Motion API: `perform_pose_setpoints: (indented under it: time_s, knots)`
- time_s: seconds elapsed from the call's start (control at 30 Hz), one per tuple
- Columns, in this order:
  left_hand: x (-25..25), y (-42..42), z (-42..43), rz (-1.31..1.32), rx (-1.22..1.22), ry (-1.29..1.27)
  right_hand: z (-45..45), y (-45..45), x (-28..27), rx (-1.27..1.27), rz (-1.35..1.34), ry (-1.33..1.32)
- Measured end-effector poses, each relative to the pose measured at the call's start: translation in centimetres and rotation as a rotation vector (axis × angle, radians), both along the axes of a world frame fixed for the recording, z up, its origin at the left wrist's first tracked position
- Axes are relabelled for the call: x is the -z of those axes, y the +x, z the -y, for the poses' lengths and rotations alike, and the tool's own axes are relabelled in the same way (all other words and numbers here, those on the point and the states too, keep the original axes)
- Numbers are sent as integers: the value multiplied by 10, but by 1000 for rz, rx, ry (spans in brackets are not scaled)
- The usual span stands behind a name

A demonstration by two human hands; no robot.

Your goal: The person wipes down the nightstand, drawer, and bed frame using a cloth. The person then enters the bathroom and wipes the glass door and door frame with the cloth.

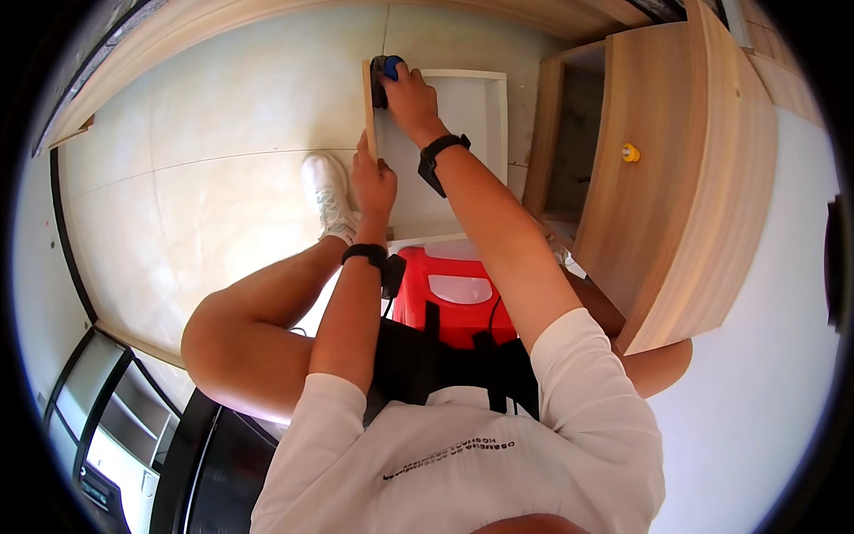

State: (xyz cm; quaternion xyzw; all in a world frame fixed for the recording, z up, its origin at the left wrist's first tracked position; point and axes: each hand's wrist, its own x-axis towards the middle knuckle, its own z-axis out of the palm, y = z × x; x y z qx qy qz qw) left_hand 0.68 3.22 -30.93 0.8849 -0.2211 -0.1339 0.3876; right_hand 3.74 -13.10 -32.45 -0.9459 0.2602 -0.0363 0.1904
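- White drawer box (449, 74) lies on the tiled floor (222, 116) ahead of the person, outside the wood-grain cabinet (663, 196), with its open side up.
- Wood-grain drawer front (369, 107) stands upright along the box's left side. As far as this view shows, the box is put together; whether the front is fully fastened, I cannot tell.
- Right hand (414, 102): fingers curled closed around a compact black-and-blue tool (381, 84), held against the inner face of the front, near the far corner. Its exact type is hidden by the grip.
- Left hand (374, 182): fingers partly closed on the near part of the front, with the thumb towards the box — a steadying hold, I'd judge.
- Work at the front looks under way, not finished; how much is left there cannot be read.
- Beside the box, the cabinet has a dark opening and a yellow round fitting (631, 153) — neither hand touches it. A red plastic stool (414, 289) is near the knees.
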Motion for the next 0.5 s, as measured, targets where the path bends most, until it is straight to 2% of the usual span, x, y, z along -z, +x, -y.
perform_pose_setpoints:
  time_s: [0.13,0.3,0.37,0.47,0.5]
  knots:
    - [-4,0,0,-6,11,-38,8,-9,-2,-18,-57,0]
    - [-1,-1,-1,-9,-10,-6,59,-58,9,125,-256,-102]
    - [-2,-1,-1,-21,-5,5,76,-81,13,161,-259,-225]
    - [-3,-1,0,-37,-8,3,87,-91,14,183,-311,-229]
    - [-3,0,0,-38,-6,2,89,-90,34,185,-311,-230]
